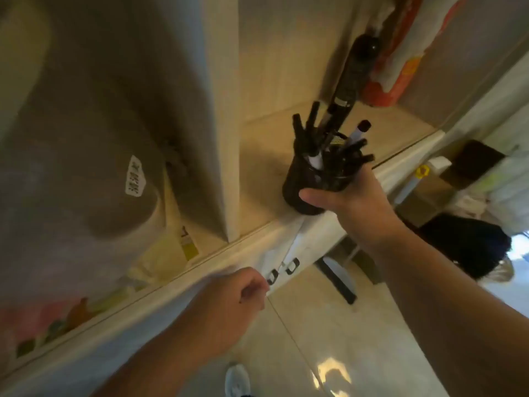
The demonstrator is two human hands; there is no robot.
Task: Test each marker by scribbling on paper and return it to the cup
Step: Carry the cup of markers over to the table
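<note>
Single head-worn wide-angle view, tilted.
Looks forward and down, close on a shelf (pixel 286 133) ledge at arm's reach, floor (pixel 329 325) below; edges bent.

The cup (pixel 300 187) is a dark, round holder standing on a pale shelf (pixel 263 179), near the shelf's front edge. It is packed with markers (pixel 307 133), most with black caps and dark barrels, fanned outward above the rim. Two markers show white barrels; one (pixel 359 130) leans to the right with a dark cap uppermost. The picture is blurred, so labels are unreadable.
</note>
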